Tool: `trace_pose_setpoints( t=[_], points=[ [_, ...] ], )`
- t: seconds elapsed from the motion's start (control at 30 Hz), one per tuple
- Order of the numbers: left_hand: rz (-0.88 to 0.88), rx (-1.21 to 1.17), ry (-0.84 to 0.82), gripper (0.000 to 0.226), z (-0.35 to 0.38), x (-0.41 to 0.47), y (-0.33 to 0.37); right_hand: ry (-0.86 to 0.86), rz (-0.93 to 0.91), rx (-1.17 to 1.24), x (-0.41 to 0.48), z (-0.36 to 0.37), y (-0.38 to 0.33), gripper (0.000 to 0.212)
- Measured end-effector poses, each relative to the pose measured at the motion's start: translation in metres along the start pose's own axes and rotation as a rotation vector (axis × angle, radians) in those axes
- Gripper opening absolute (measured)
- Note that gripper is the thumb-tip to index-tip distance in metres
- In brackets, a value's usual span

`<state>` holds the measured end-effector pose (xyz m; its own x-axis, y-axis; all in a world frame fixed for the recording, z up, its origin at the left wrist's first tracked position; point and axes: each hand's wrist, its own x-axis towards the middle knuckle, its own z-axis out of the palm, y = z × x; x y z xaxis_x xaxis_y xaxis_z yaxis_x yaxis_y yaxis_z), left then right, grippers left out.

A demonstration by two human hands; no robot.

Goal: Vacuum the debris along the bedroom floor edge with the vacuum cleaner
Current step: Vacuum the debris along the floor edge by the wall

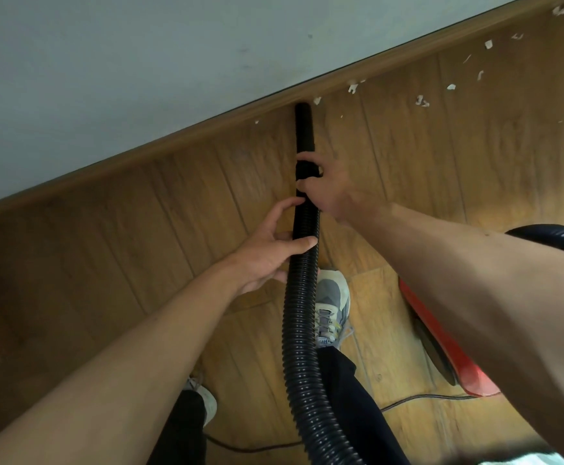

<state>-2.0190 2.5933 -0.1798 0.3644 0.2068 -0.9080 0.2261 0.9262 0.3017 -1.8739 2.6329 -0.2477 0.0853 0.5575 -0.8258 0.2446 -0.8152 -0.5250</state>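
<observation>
A black ribbed vacuum hose (299,330) runs up the middle of the head view and ends in a black nozzle (304,129) whose tip touches the wooden skirting board (206,129). My right hand (331,189) grips the hose just behind the nozzle. My left hand (270,253) holds the hose lower down. White paper scraps (421,101) lie scattered on the wood floor to the right of the nozzle, along the skirting; one small scrap (317,101) is right beside the tip. The red vacuum body (441,347) sits on the floor at the right, partly hidden by my right arm.
A pale grey wall (139,62) rises above the skirting. My grey shoe (331,307) stands under the hose, another shoe (206,401) lower left. A thin black power cord (418,399) crosses the floor behind my feet.
</observation>
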Motion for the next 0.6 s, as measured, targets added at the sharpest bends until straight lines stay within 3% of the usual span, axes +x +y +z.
trace_pose_setpoints(
  t=[0.6],
  points=[
    [-0.072, 0.082, -0.073, 0.065, 0.036, 0.012, 0.022, -0.002, 0.084, 0.056, -0.006, -0.048, 0.013, 0.056]
  ],
)
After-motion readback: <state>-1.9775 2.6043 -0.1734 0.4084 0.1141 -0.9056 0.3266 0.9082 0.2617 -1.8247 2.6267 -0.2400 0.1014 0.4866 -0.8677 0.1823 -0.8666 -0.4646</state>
